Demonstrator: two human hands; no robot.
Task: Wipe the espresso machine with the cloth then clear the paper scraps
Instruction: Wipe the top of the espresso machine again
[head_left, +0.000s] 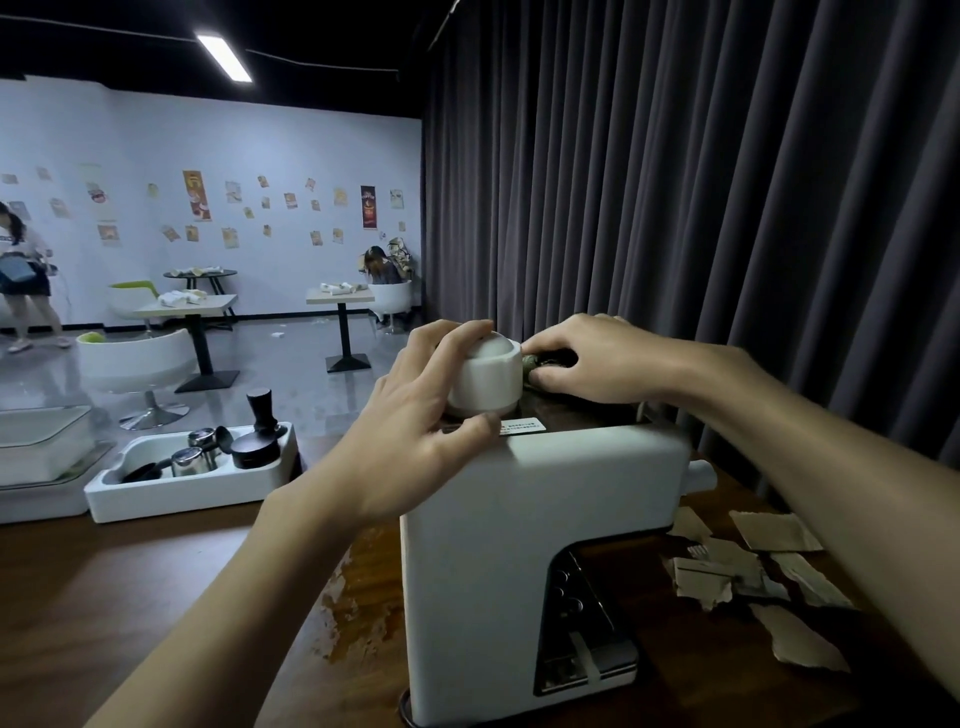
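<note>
A white espresso machine stands on the brown wooden table. A white cup sits on its dark top, and my left hand grips that cup from the left. Just right of the cup, my right hand holds a dark greenish cloth against the machine's top; most of the cloth is hidden under the fingers. Several torn brown paper scraps lie on the table to the right of the machine.
A white foam tray with a black tamper and metal jugs sits at the left. Further left is a glass-covered white box. A dark curtain hangs close behind the machine. Café tables, chairs and two people are far back.
</note>
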